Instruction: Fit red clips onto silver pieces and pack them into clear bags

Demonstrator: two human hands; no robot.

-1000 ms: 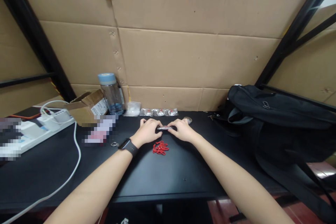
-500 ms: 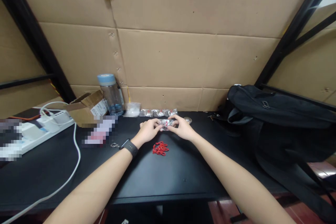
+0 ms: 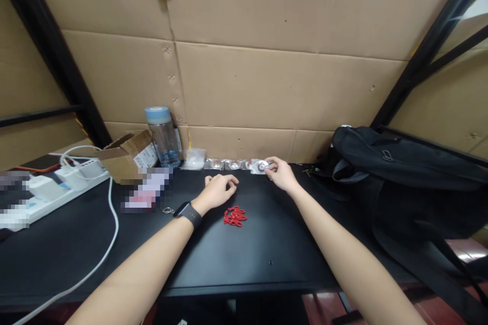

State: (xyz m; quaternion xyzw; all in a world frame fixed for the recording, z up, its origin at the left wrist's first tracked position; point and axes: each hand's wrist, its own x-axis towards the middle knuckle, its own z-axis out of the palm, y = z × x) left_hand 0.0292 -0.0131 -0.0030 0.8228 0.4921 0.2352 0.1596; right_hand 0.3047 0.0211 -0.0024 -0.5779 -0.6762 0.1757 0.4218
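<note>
My right hand point(image 3: 281, 174) pinches a small clear plastic packet point(image 3: 260, 166) by its right side; a round, silvery item with a red mark shows inside. The packet is at the right end of a row of similar packets point(image 3: 234, 164) along the cardboard wall. Over the table to the left, my left hand point(image 3: 218, 190) is empty, its fingers loosely bent and apart. It wears a black watch on the wrist. Nearer to me than both hands lies a small heap of red cord loops point(image 3: 235, 216).
Left of the row are a stack of clear bags point(image 3: 194, 159), a water bottle point(image 3: 163, 137), an opened carton point(image 3: 127, 157) and a white power strip point(image 3: 64, 188) with its cable. A key ring point(image 3: 168, 210) lies by my left wrist. A black backpack point(image 3: 412, 183) occupies the right side.
The packet was between both hands. My left hand has let go, and my right hand has carried the packet back and right to the row's end. The view has shifted slightly.
</note>
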